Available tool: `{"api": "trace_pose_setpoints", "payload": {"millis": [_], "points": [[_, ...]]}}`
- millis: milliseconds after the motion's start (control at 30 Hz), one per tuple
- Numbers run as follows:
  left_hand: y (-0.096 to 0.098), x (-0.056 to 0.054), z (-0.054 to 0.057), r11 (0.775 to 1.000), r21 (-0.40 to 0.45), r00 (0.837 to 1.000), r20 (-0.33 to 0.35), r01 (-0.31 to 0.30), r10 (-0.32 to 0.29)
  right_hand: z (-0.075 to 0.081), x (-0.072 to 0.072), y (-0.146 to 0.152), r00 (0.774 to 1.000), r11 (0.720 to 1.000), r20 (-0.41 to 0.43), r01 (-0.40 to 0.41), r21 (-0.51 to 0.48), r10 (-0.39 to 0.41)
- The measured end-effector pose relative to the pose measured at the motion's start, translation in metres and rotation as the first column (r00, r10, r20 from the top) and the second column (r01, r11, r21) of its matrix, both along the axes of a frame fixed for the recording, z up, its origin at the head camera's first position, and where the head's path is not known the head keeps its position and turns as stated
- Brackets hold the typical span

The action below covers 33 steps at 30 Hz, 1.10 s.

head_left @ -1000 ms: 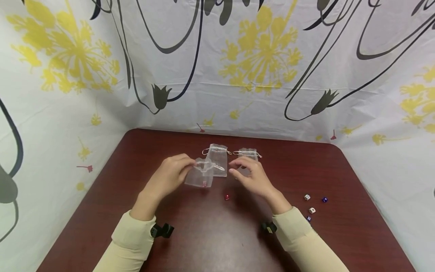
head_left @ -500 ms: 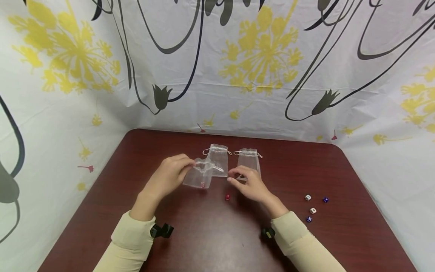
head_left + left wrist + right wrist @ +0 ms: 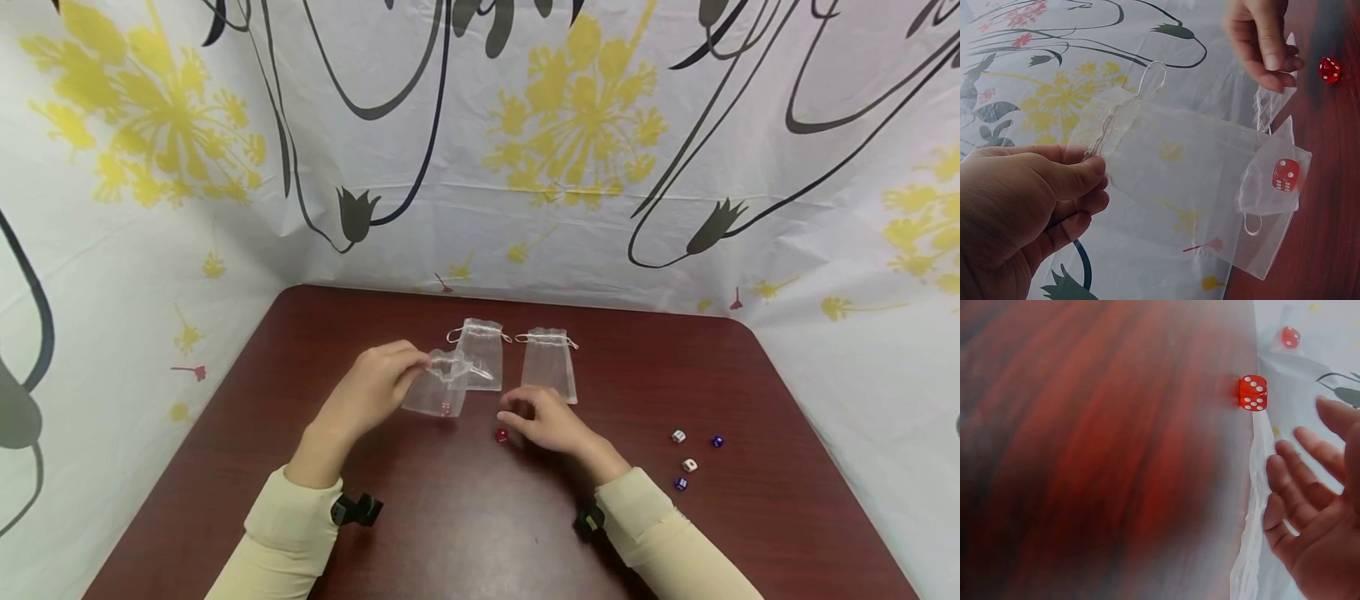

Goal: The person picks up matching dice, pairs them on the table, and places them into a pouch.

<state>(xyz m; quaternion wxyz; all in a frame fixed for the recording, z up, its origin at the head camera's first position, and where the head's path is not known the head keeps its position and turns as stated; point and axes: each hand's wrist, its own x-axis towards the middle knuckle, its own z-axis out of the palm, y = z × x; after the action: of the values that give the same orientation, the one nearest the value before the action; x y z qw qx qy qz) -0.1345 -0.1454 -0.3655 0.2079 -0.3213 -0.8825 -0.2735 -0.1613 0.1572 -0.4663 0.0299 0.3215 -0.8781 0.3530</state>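
Observation:
In the head view my left hand [image 3: 373, 385] pinches the drawstring top of a sheer white organza pouch [image 3: 435, 392]. The left wrist view shows its thumb and fingers closed on the gathered edge, with a red die [image 3: 1285, 175] inside at the pouch's bottom. A second red die [image 3: 502, 435] lies on the table. My right hand [image 3: 551, 427] hovers just beside that die, its fingers loosely curved and holding nothing. From the right wrist view, a gap shows between the fingers [image 3: 1300, 481] and the loose red die [image 3: 1253, 393].
Two more organza pouches, one at the middle [image 3: 483, 354] and one to its right [image 3: 549, 367], lie flat toward the back. On the right of the dark red table [image 3: 465, 533] are two white dice [image 3: 689, 465] and two blue dice [image 3: 717, 442]. A patterned cloth [image 3: 465, 167] hangs behind.
My right hand has moved down toward me, off the right-hand pouch and close to the loose red die. My left hand stays nearly still; the pouch it holds has shifted slightly.

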Motion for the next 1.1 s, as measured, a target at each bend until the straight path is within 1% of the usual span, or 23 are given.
{"api": "trace_pose_setpoints", "payload": {"millis": [133, 233, 400, 600, 733, 867, 1100], "points": [[0.0001, 0.0011, 0.0005, 1.000, -0.008, 1.000, 0.015, -0.006, 0.006, -0.0019, 0.0008, -0.0002, 0.999, 0.999, 0.028, -0.021, 0.043, 0.020], [0.0006, 0.0012, 0.0007, 1.000, -0.010, 1.000, 0.020, -0.005, 0.005, -0.0023, 0.0011, -0.0001, 0.999, 0.999, 0.043, -0.022, 0.046, 0.020], [0.0011, 0.0005, 0.0011, 1.000, -0.012, 1.000, 0.019, -0.001, 0.002, -0.0029, 0.0014, 0.0010, 0.999, 0.998, 0.038, -0.031, 0.057, 0.029], [0.0009, -0.0001, 0.0011, 1.000, -0.015, 1.000, 0.011, -0.003, 0.003, -0.0040, 0.0010, 0.0029, 0.996, 0.992, 0.043, -0.085, 0.094, 0.081], [0.0005, -0.0005, 0.0003, 1.000, -0.017, 1.000, 0.015, -0.005, 0.006, -0.0042, 0.0000, 0.0025, 0.993, 0.984, 0.018, -0.120, 0.130, 0.118], [0.0006, -0.0001, 0.0001, 1.000, -0.019, 1.000, 0.015, -0.010, 0.010, -0.0044, -0.0005, 0.0015, 0.990, 0.978, -0.013, -0.137, 0.158, 0.141], [0.0011, 0.0009, -0.0008, 1.000, -0.018, 1.000, 0.021, -0.015, 0.015, -0.0062, -0.0001, 0.0009, 0.987, 0.977, -0.037, -0.151, 0.152, 0.158]]}}
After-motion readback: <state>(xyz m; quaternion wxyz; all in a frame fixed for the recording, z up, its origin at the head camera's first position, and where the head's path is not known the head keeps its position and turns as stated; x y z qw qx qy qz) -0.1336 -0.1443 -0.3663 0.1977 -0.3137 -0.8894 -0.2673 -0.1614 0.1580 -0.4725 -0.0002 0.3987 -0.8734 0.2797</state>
